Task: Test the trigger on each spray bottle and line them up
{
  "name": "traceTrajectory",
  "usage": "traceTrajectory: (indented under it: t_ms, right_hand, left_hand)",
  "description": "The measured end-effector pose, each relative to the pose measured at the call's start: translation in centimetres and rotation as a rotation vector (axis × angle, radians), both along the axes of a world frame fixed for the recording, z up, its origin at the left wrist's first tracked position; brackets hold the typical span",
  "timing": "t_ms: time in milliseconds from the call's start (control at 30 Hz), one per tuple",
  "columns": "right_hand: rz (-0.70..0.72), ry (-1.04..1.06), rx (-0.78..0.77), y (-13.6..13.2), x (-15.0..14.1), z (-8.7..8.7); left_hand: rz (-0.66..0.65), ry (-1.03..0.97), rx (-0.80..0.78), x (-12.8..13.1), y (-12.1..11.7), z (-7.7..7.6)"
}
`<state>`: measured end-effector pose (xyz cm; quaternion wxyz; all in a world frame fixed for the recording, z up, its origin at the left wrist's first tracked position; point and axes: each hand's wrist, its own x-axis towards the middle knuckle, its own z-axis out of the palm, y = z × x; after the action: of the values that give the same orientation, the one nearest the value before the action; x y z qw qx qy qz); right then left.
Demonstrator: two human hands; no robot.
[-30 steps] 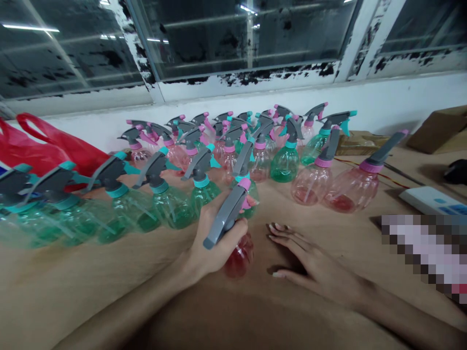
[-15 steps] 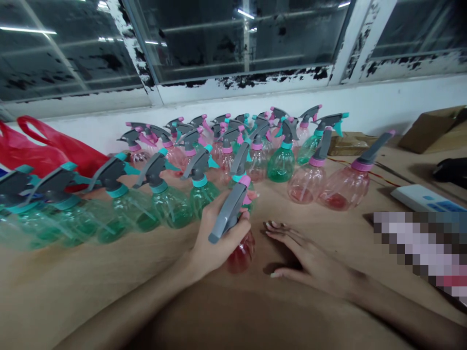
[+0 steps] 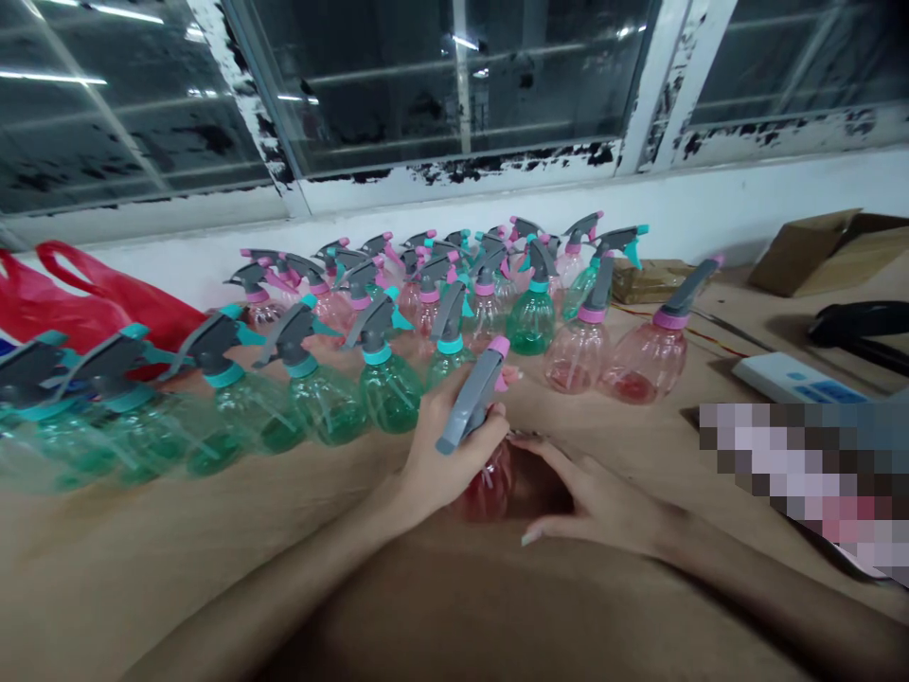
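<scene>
My left hand point(image 3: 444, 455) is closed around the neck of a pink spray bottle point(image 3: 487, 488) with a grey trigger and pink nozzle, standing on the brown table point(image 3: 213, 559). My right hand point(image 3: 597, 497) lies on the table just to its right, fingers stretched out, the fingertips touching the bottle's body. Behind them stands a row of green spray bottles point(image 3: 387, 384) with teal caps, and further back a crowd of pink and green bottles point(image 3: 426, 275).
Two pink bottles point(image 3: 643, 355) stand at the right of the group. A red plastic bag point(image 3: 92, 303) lies at the far left. A white device point(image 3: 802, 379), a black object point(image 3: 856, 322) and a cardboard box point(image 3: 828, 251) sit at the right. Windows run along the wall.
My left hand has carried the pink bottle a little to the right. My right hand has slid in until its fingers meet the bottle's body.
</scene>
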<state>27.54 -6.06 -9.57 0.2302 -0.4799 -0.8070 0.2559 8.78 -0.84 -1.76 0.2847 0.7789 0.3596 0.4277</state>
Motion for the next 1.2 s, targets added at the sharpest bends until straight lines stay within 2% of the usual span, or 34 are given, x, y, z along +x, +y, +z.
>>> traceTrajectory:
  t_ms: [367,500,900,1200]
  right_hand:
    - [-0.013,0.050,0.074,-0.3,-0.5,-0.9]
    - [0.019,0.031,0.100,-0.2,-0.3,-1.1]
    - [0.013,-0.101,0.135,-0.2,-0.2,-1.9]
    - [-0.024,-0.219,0.277,-0.4,-0.2,-2.6]
  left_hand:
    - [-0.016,-0.009,0.010,0.0,-0.1,0.2]
    - [-0.057,0.000,-0.037,-0.1,-0.2,0.2]
    - [-0.105,-0.028,-0.053,-0.1,-0.4,0.6]
    - [-0.117,-0.044,-0.074,-0.2,-0.4,0.6]
